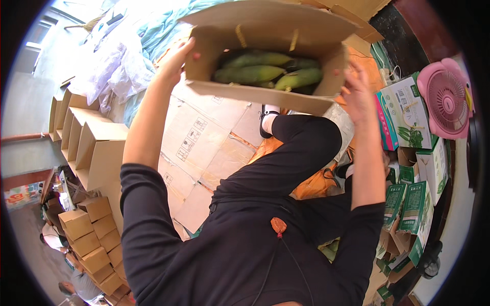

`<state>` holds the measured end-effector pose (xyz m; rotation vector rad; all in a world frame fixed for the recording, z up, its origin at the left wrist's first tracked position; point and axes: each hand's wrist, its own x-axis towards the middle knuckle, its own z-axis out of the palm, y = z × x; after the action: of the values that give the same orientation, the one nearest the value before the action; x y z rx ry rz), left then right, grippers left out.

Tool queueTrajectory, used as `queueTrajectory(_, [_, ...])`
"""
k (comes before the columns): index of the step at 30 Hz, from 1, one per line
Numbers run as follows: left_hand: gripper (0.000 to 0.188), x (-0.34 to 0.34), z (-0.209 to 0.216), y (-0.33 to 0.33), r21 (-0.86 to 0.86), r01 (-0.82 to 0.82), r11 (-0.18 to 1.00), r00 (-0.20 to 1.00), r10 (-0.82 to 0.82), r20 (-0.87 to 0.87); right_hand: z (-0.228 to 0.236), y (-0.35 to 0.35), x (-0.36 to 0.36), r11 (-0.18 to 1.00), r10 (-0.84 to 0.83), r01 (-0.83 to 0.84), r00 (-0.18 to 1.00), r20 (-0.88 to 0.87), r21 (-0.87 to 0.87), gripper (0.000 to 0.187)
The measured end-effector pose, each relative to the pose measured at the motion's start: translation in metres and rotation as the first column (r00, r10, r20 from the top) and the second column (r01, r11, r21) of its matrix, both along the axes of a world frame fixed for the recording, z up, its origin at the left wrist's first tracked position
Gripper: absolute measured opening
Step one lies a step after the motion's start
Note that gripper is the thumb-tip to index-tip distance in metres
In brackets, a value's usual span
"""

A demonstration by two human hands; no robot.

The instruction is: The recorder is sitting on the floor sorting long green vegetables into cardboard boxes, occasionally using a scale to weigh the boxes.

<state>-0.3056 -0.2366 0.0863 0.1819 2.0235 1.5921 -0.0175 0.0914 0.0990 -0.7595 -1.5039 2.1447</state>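
Note:
I hold an open cardboard box [270,23] up in front of me, tilted so its inside shows. My left hand [176,57] grips its left side, with the fingers going behind the wall. At the opposite side my right hand [358,92] is closed on the right wall, fingers bent and partly hidden. Several long green radishes [250,75], dark green with paler ends, lie side by side inside. Two short yellow cords [293,40] show on the far inner wall. The outside of the box is mostly out of sight.
Flattened cardboard [204,137] covers the floor. At left stand open cartons [94,137] and stacked closed boxes [94,234]; people are beyond them. Green-and-white cartons [408,209] and a pink fan [444,97] are at right. Thin plastic sheeting [127,66] lies at the upper left.

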Motion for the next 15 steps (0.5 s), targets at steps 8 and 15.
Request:
queueTrajectory(8, [0.059, 0.012, -0.087, -0.238, -0.092, -0.36, 0.929, 0.922, 0.369, 0.115, -0.094, -0.159, -0.076, 0.948, 0.315, -0.296, 0.928, 0.201, -0.117, 0.019])
queueTrajectory(15, [0.046, 0.065, -0.138, -0.354, -0.266, -0.397, 0.878, 0.882, 0.445, 0.155, -0.146, -0.266, -0.057, 0.744, 0.668, -0.63, 0.698, 0.259, -0.221, 0.032])
